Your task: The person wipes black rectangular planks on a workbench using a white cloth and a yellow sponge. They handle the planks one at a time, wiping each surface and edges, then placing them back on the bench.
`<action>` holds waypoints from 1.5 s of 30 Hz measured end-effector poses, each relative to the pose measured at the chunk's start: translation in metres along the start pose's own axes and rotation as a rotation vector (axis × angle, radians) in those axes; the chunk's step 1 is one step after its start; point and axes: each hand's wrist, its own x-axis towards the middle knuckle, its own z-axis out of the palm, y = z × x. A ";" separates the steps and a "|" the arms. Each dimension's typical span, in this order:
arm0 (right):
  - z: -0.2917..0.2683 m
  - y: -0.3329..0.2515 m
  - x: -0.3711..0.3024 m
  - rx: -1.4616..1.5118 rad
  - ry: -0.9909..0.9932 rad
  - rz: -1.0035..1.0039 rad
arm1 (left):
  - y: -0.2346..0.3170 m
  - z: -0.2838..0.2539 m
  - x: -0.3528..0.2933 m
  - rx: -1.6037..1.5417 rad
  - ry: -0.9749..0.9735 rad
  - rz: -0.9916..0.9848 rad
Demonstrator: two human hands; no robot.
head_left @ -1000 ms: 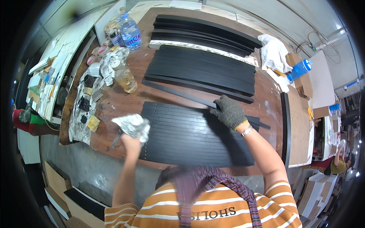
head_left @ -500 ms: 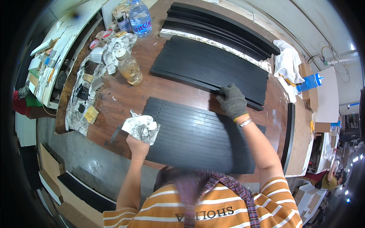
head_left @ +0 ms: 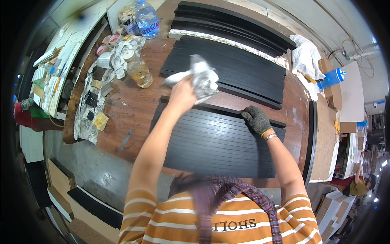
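My bare left hand (head_left: 181,95) is closed on a crumpled, grey-stained white rag (head_left: 205,81), raised over the gap between two groups of black slats. My right hand (head_left: 257,120), in a dark knitted glove with a yellow cuff, has its fingers bent over a black slat (head_left: 227,110). This slat runs along the far edge of the near row of black slats (head_left: 215,142), which lie side by side in front of me. Beyond the gap lies the far row of black slats (head_left: 231,61). My left forearm covers part of the near row's left end.
More black profiles (head_left: 231,26) lie at the back. On the left stand a jar of yellowish liquid (head_left: 139,71), a large water bottle (head_left: 147,20), stained cloths and a yellow sponge (head_left: 100,121). A blue bottle (head_left: 331,78) and white cloth (head_left: 305,55) are at right.
My left hand has lifted the rag away from the near row's left end, up and to the right. My right hand has come nearer from the far row, and a slat now lies along the near row's far edge.
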 end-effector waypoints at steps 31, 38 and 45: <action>-0.050 -0.108 -0.130 -0.004 0.031 0.137 | 0.083 0.015 -0.099 0.328 -0.272 0.673; -0.063 -0.105 -0.199 -0.029 0.093 0.252 | 0.006 -0.077 -0.038 0.219 0.204 -0.094; -0.039 -0.111 -0.198 0.023 0.322 0.115 | 0.118 0.028 -0.139 0.204 -0.201 0.926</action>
